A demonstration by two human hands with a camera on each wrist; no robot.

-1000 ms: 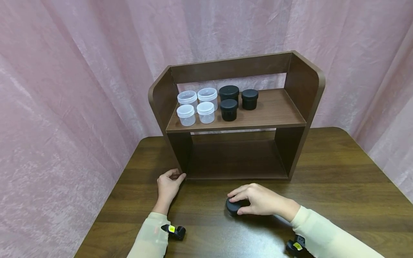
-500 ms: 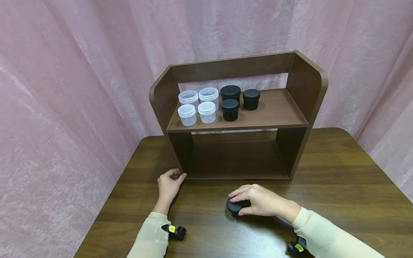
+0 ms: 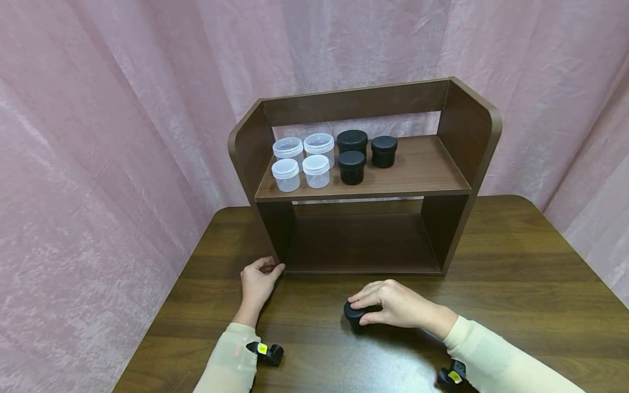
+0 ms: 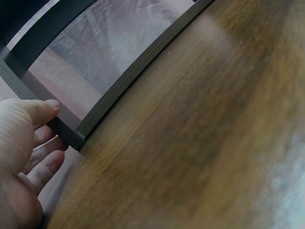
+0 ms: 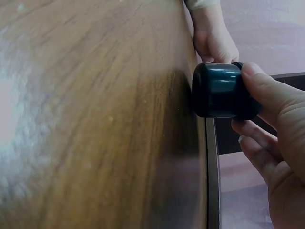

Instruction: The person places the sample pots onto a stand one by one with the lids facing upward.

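Between its thumb and fingers, my right hand (image 3: 400, 305) pinches a small black lidded jar (image 3: 352, 315) by the lid, in front of the shelf. The right wrist view shows the jar's glossy rounded body (image 5: 217, 90) upright, its base close over the table. My left hand (image 3: 257, 284) grips the lower front corner of the brown wooden shelf (image 3: 425, 164) at its left side panel. Seen from the left wrist, the thumb lies on one face of that panel (image 4: 66, 133) and the fingers curl behind the other.
On the upper board stand several clear jars with white lids (image 3: 316, 170) at the left, and black jars (image 3: 351, 166) to their right. Pink curtains (image 3: 147, 109) hang behind the wooden table (image 3: 516, 262).
The black jar has come up slightly in my right hand, showing more of its side. My left hand keeps its grip on the shelf, and the head view has shifted a little.
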